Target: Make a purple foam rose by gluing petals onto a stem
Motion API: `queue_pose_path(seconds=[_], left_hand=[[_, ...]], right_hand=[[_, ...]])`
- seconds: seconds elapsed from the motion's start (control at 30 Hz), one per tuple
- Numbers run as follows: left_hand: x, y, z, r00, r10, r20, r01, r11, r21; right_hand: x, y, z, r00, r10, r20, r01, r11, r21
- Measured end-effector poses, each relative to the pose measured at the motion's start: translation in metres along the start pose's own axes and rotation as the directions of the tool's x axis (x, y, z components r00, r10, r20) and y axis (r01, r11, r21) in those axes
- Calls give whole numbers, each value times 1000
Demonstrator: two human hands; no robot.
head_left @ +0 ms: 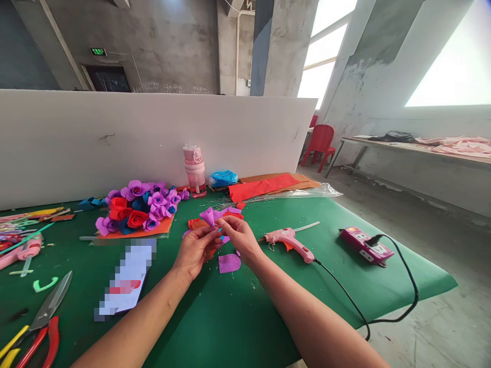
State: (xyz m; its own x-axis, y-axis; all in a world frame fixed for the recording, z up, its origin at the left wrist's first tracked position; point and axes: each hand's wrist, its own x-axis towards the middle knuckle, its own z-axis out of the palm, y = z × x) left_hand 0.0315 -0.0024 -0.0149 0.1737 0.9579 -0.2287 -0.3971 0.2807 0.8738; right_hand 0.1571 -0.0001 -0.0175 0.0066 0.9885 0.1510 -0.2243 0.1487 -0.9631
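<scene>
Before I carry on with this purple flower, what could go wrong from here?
The glue gun lies near the right hand, nozzle toward it; if hot, it might burn that hand or mark nearby petals.

Its cable drops over the table's near edge, so a forearm could snag it and drag the gun.

The purple flower is pinched in the left hand and right fingertips, so squeezing could crease it.

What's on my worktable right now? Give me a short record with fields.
surface: green tabletop
left hand: pinching purple cone-shaped petal piece
right hand: also at the piece
heap: purple, red and blue flowers
tool, right: pink plastic glue gun, corded
tool, left: metal scissors, red and yellow handles
back: translucent pink plastic bottle, before white board
</scene>
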Motion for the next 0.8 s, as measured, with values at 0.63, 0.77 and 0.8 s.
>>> queue_pose_path(seconds=[0.63, 0.77, 0.8], left_hand=[[2, -3, -1, 963, 259, 80, -267, 958, 102], [0, -1, -1, 930, 363, 61, -367, 904, 219], [-1, 0, -1, 916, 398, 49, -397, 881, 259]], right_hand=[[0, 3, -2, 979, -193, 68, 202, 964, -172], [-2, -4, -3, 915, -383, 129, 404, 867, -292], [-3, -6, -3, 905, -400, 148, 426, 854, -300]])
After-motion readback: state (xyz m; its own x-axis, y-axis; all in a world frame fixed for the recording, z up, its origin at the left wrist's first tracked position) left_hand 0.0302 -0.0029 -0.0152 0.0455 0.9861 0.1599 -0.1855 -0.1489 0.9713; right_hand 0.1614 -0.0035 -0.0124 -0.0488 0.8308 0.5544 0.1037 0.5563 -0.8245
